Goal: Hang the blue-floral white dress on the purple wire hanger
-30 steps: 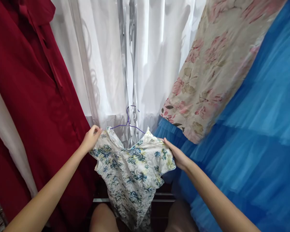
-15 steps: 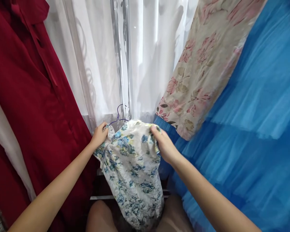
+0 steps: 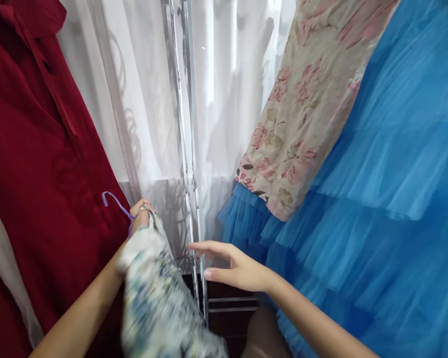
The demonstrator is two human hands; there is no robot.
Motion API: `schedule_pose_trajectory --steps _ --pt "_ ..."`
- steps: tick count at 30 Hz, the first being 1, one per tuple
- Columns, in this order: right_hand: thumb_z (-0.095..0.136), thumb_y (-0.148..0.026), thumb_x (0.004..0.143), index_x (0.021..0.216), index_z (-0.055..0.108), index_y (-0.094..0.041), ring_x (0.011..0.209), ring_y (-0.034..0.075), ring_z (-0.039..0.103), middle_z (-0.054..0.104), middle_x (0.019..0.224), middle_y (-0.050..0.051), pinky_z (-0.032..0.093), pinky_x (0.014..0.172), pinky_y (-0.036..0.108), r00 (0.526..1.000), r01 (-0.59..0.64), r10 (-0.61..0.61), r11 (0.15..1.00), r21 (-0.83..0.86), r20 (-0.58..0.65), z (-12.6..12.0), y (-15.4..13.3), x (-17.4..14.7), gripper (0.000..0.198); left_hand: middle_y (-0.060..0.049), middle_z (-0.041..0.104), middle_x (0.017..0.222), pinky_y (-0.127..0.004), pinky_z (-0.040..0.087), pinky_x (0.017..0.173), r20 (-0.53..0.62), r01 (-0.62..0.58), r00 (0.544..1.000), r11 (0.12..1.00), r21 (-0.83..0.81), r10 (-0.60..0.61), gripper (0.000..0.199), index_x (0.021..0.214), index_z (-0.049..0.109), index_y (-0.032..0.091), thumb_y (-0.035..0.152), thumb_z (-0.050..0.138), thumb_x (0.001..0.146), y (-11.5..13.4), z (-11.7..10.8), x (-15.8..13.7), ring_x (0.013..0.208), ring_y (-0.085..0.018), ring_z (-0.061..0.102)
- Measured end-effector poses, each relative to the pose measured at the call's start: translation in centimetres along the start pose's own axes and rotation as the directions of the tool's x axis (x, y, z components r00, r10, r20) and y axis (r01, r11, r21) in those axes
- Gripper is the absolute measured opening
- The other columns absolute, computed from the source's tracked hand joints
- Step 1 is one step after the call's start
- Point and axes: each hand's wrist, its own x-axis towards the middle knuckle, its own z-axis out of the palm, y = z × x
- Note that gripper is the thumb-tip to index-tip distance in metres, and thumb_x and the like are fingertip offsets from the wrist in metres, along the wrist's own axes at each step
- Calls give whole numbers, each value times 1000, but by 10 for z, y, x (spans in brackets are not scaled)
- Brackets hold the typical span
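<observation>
My left hand (image 3: 141, 211) grips the shoulder of a white dress (image 3: 157, 293) printed with blue and green flowers. The dress hangs down in front of me, its lower part blurred by motion. A purple hanger (image 3: 115, 200) juts out to the left of that hand, its hook pointing up and left; the rest of it is hidden by the hand and cloth. To the right of the dress, my right hand (image 3: 227, 263) is in the air with thumb and fingers apart, holding nothing.
A dark red garment (image 3: 59, 164) hangs at the left. On the right hang a beige garment with pink flowers (image 3: 283, 134) and a tiered blue tulle skirt (image 3: 388, 199). White curtains (image 3: 224, 99) stand behind metal poles (image 3: 188, 149), with low rails (image 3: 233, 304) below.
My right hand has let go of the dress's other shoulder and opened. My left hand has carried the dress and hanger left and slightly down, turning them.
</observation>
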Motion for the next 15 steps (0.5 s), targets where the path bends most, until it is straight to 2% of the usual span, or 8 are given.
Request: schedule_pose_trajectory --steps 2,3,4,5,7,9,12,15 --pt "67 -38 86 152 33 -24 142 28 36 38 155 12 27 118 47 979 -2 -58 956 -293 -194 4 19 -6 76 1 51 58 -23 36 49 119 52 992 994 -97 -41 10 68 41 20 23 48 62 11 18 -21 51 -13 46" --pt "70 -37 83 156 22 -22 146 30 27 28 159 14 23 119 49 967 -10 -97 910 -415 -236 7 25 -7 88 0 53 60 -23 38 50 213 106 975 980 -166 -69 11 68 41 20 23 50 62 20 29 -32 51 -13 47" --pt "73 -35 79 158 12 -20 149 31 19 20 162 15 20 120 49 963 -9 -131 858 -513 -235 10 30 -7 101 0 55 63 -23 40 51 323 179 942 955 -236 -97 13 69 42 19 24 53 63 30 42 -43 52 -12 49" --pt "76 -32 75 158 4 -18 150 32 14 13 163 17 19 121 50 964 -4 -154 807 -591 -217 14 31 -6 111 -1 58 69 -22 42 52 455 286 883 903 -322 -117 16 71 43 19 24 57 64 40 56 -54 54 -11 51" --pt "79 -25 66 158 -3 -18 149 36 16 8 163 19 28 117 50 959 -23 -177 728 -685 -221 23 28 -5 123 -3 62 81 -21 45 57 645 470 755 781 -412 -114 19 74 48 17 23 64 66 59 80 -73 62 -10 56" --pt "78 -22 61 158 -3 -21 141 38 34 14 160 20 43 105 48 945 -94 -163 694 -713 -284 30 20 -10 126 -5 65 94 -20 46 58 713 540 694 729 -420 -104 21 81 55 17 22 69 66 70 98 -87 68 -11 59" --pt "76 -30 64 157 9 -28 114 35 60 47 140 16 55 80 41 915 -224 -113 655 -721 -387 30 9 -28 115 -8 67 115 -26 52 66 696 469 705 825 -314 -135 42 104 63 22 20 72 63 66 105 -94 83 -18 67" --pt "72 -35 68 152 27 -30 97 30 66 60 118 10 54 71 35 867 -327 -111 609 -723 -485 11 1 -51 96 -12 71 112 -42 56 78 536 328 817 935 -133 -211 43 113 67 23 34 68 72 51 87 -100 98 -28 69"
